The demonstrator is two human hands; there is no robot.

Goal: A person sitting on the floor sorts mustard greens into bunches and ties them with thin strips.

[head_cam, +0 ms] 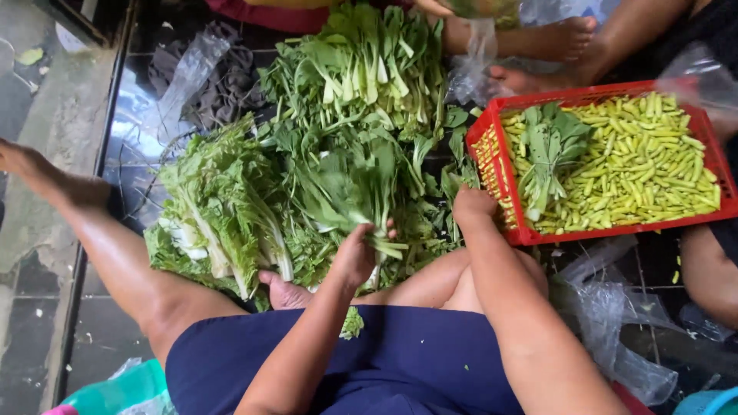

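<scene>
Leafy greens pile (231, 192): floor, left. Left hand (355, 253): fingers wrapped around a greens bunch (346, 177), stalks near, long axis running far. Right hand (473, 207): fingers curled into leaves; grip unclear. Red crate (492, 165) of chillies (646, 165): right.

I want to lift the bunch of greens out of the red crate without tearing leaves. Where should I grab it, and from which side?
Probably at the pale stem ends, low on the bunch of greens, where the stalks gather narrow and firm. Come from above on the near side of the red crate: the leaves fan wide toward the far side, and the bunch lies loose on the green chillies.
</scene>
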